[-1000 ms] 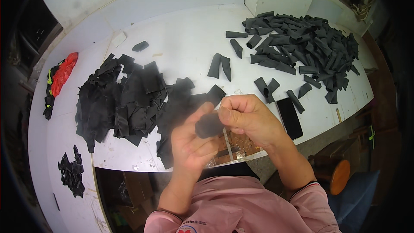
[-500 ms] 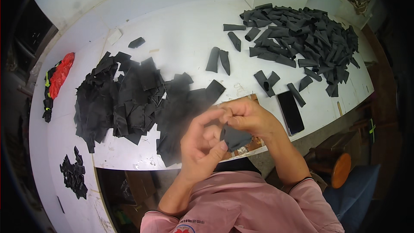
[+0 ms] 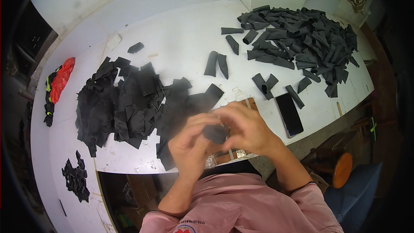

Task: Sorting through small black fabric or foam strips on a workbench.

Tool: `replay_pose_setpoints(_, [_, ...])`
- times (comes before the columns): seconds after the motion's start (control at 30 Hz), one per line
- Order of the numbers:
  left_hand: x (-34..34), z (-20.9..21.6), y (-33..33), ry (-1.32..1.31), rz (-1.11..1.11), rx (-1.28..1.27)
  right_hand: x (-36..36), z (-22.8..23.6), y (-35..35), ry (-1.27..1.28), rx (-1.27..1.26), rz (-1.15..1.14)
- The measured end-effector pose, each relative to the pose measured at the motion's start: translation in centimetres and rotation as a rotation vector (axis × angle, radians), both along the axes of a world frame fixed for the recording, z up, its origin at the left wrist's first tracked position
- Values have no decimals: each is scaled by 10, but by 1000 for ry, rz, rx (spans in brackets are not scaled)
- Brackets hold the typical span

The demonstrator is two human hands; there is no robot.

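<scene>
A small dark grey fabric tube (image 3: 214, 133) is held between my two hands above the table's near edge. My left hand (image 3: 189, 144) curls around its left side with thumb and fingers. From the right, my right hand (image 3: 246, 128) arches over it, fingertips and thumb closed in at its edge. The fingers partly hide the tube, and some blur covers them. Just left of my hands lies a heap of flat black fabric pieces (image 3: 138, 99). Farther right is a big pile of rolled dark grey fabric tubes (image 3: 302, 39).
A black phone (image 3: 289, 115) lies right of my hands. Two tubes (image 3: 211, 64) lie apart in the middle of the white table (image 3: 181, 30). At far left are a red plastic bag (image 3: 63, 80) and a small heap of black scraps (image 3: 75, 177). An orange-topped stool (image 3: 343, 170) stands lower right.
The fabric tube has moved left and up a little and turned in my hands. My right hand has shifted from pinching at the top to arching around its right side.
</scene>
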State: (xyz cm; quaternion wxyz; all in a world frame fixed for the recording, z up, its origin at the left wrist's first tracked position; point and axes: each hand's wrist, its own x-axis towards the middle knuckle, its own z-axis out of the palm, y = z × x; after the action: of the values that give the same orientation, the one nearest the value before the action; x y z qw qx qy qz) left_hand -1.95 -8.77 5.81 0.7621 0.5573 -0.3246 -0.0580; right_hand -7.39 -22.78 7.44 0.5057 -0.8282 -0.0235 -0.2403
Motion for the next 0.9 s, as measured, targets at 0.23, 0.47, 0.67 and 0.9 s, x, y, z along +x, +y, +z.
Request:
replay_pose_setpoints(0.23, [-2, -17, 1, 317, -62, -112, -4, -16, -5, -15, -552, -4])
replay_pose_setpoints(0.47, [6, 3, -10, 113, -197, -10, -2, -2, -5, -83, -433, -1])
replay_pose_setpoints(0.67, [22, 6, -15, -68, -252, 393, -2, -51, -10, 43, -413, 33])
replay_pose_setpoints(0.9, [23, 21, -16, -172, -271, 324, -4, -42, 0, -91, -211, -24])
